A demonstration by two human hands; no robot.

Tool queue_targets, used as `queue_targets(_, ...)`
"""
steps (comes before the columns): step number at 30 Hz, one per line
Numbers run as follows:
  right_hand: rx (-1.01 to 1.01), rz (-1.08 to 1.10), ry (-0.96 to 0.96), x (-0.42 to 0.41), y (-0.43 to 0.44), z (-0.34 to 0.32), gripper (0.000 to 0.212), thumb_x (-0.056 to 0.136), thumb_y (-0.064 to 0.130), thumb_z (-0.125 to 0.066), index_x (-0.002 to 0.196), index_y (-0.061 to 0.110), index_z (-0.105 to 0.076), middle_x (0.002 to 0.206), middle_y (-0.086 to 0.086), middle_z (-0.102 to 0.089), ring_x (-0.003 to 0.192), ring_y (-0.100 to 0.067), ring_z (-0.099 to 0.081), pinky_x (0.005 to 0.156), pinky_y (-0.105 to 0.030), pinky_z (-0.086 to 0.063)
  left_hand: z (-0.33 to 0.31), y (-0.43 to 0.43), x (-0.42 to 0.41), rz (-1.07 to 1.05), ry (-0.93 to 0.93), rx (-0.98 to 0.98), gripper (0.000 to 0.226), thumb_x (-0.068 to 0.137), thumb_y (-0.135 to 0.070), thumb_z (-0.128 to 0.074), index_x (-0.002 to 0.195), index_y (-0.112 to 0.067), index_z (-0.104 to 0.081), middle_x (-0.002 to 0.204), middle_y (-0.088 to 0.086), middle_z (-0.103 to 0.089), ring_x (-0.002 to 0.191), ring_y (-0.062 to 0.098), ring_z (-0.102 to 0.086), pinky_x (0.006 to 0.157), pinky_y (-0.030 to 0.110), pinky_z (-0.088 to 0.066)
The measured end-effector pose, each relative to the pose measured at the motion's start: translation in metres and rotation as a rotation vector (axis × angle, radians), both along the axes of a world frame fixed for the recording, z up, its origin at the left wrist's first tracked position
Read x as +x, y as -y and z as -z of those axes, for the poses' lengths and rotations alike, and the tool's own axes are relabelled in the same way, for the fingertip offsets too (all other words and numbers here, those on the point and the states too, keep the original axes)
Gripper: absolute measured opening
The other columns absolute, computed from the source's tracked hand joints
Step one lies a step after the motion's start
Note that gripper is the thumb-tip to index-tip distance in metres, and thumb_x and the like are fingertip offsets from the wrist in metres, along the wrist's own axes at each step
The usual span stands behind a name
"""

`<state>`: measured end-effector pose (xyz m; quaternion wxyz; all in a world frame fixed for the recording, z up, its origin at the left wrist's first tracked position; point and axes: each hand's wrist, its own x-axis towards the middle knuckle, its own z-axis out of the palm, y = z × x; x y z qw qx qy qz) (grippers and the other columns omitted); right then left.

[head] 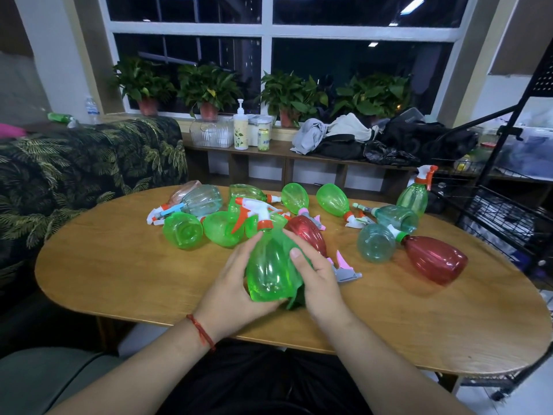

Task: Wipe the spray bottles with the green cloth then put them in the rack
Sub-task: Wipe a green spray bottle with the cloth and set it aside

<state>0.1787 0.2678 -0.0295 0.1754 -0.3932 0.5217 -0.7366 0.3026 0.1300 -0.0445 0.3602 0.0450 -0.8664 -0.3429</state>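
Left hand (236, 284), right hand (321, 280) grip green bottle (269, 265) above wooden table (119, 265); plants (206, 85) behind.

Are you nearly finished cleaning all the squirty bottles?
Not nearly. Only one upright green bottle stands by the black rack; whether it is inside is unclear. Right now the left hand grips a green spray bottle while the right hand holds the green cloth against it. Many more bottles lie on the wooden table, waiting.
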Motion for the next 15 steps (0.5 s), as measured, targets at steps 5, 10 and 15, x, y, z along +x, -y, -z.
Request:
queue_targets(5,-0.046,-0.063,0.292,-0.0052,-0.0011,-0.0037,0.037,0.106,0.016,-0.055,0.141,0.013,-0.068,0.139,-0.012,-0.071,0.133,-0.033,-0.065,0.112,-0.05,-0.052,-0.0021,-0.0008,0.0032,0.099,0.029,-0.002,0.121,0.067,-0.041,-0.102,0.164,-0.032,-0.032,0.159,-0.028,-0.044,0.147,0.002,-0.046,0.119,0.018,-0.036)
queue_targets(10,-0.016,-0.016,0.241,-0.0094,-0.0005,0.0023,0.034,0.106,0.011,-0.057,0.136,0.016,-0.073,0.138,-0.014,-0.071,0.133,-0.035,-0.065,0.119,-0.059,-0.045,0.0031,-0.0015,-0.001,0.024,0.041,-0.132,0.118,0.073,-0.059,-0.093,0.165,-0.023,-0.03,0.16,-0.022,-0.039,0.147,-0.002,-0.04,0.122,0.021,-0.031)
queue_targets(15,0.02,-0.014,0.102,-0.0067,-0.0013,0.004,0.036,0.11,0.007,-0.053,0.14,0.016,-0.07,0.141,-0.005,-0.071,0.135,-0.026,-0.064,0.12,-0.054,-0.045,0.0033,-0.0021,-0.002,0.018,0.021,-0.129,0.117,0.073,-0.056,-0.093,0.165,-0.028,-0.027,0.161,-0.019,-0.04,0.148,0.0,-0.041,0.123,0.022,-0.032)
